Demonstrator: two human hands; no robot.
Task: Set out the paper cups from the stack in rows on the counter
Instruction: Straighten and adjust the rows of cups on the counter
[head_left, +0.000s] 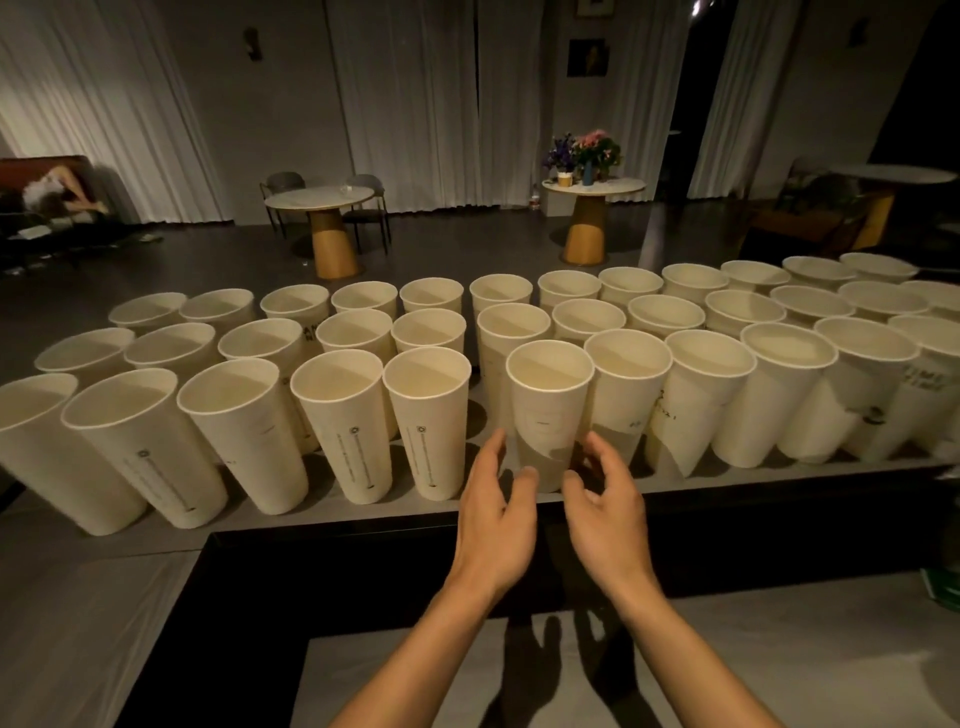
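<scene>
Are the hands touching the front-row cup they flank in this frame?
Cannot tell. Head view: left hand and right hand flank the cup, fingers relaxed; both thumb tips overlap its base, but blur hides any contact or gap.

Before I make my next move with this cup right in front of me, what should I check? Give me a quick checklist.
1. Front-row cup upright: ok.
2. Its base fully on the counter: ok.
3. Left hand and right hand clear of it: cannot tell; fingers open, very close to its sides.
4. Gap to the cup on its right: cannot tell; the two overlap in this view.
5. Cup stack in sight for the next one: not ok, none visible.
</scene>
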